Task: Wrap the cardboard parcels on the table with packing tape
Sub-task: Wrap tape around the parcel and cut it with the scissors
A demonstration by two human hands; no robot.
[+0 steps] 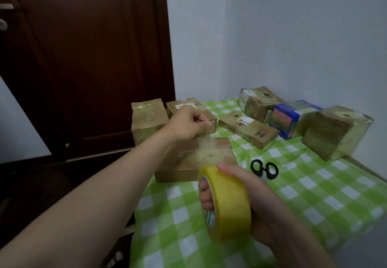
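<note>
tape roll in right grip, strip in left grip, checked tablecloth, dark door

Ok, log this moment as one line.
right hand: grips yellow packing tape roll | left hand: pinches clear tape strip | brown cardboard box: behind strip

A large "H" is printed on the flat cardboard parcel; its label is illegible.
</note>
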